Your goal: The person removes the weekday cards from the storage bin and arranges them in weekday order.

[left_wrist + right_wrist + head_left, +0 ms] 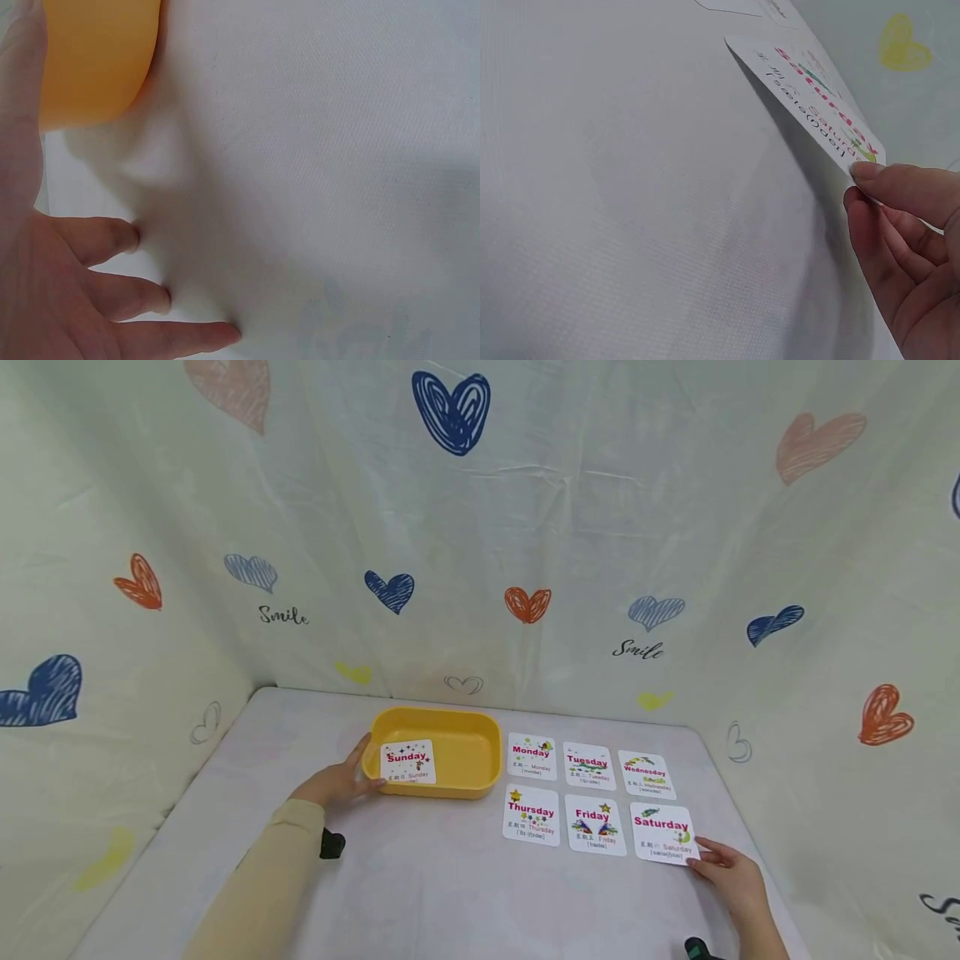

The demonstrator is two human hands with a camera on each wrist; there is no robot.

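Observation:
My left hand [336,783] rests against the left end of a yellow plastic tray [467,760], thumb along its front side. In the left wrist view, several straight, spread fingers [127,294] lie beside the tray [97,60]. A Sunday card [407,762] lies inside the tray at the left. My right hand [733,878] pinches the right edge of the Saturday card [660,832] between thumb and fingers. That card [810,101] is tilted in the right wrist view, its near edge raised off the table.
Right of the tray, Monday [532,757], Tuesday [589,767] and Wednesday [647,775] cards form a back row. Thursday [531,815] and Friday [596,825] cards lie in front, left of Saturday. A heart-printed curtain [480,527] surrounds the white table [450,893].

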